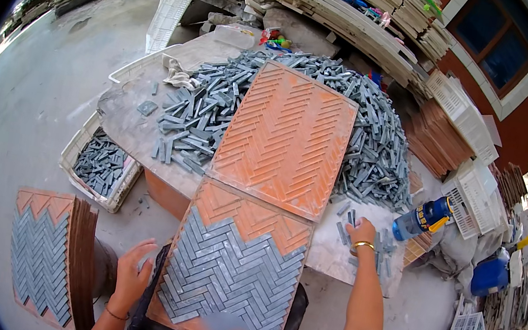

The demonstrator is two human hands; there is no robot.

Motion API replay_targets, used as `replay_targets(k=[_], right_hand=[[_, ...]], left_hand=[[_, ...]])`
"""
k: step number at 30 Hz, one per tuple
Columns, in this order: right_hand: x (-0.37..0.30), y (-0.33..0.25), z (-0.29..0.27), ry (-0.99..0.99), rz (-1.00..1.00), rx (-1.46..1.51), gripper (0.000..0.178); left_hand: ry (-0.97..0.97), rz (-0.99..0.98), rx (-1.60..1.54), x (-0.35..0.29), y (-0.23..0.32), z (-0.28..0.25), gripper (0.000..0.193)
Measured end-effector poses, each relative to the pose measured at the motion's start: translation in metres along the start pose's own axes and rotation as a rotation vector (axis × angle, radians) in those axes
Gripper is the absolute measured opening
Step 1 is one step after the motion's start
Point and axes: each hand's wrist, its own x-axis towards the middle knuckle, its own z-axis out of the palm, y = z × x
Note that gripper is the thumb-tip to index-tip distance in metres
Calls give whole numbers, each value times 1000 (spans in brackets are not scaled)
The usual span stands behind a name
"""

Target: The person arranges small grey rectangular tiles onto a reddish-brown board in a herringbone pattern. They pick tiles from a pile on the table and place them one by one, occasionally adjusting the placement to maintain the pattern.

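Observation:
An orange mould tray with herringbone grooves rests on my lap. Grey stone strips fill most of it in a zigzag pattern, leaving orange grooves bare along its far edge. A second orange tray, its grooves bare, overlaps the far end and leans on the strip heap. Beside the filled tray, my left hand is open, fingers apart, with nothing seen in it. My right hand, with a gold bracelet at the wrist, pinches a grey stone strip above the table's right part, among several loose strips.
A large heap of strips covers the table. At the left stand a white crate of strips and a stack of trays, the top one filled. A blue bottle stands right of my right hand, near white crates.

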Motion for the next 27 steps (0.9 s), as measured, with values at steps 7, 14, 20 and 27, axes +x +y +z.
replay_targets(k=[7,14,20,27], right_hand=[[2,-2,-1,67,-29,81,36],[-87,-133,-50,-200,-238,661,26],[-207,-216,-32,-440,-696,544,29],[-227,-211,-8,-942,-270,1054,25]], left_hand=[[29,89,31,5,-2,2,28],[-146,-304,-761,-17,26,24,28],[-430,-638,-1327,-33,72,78,46],[-337,-812,-1392,-32,61,80,32]])
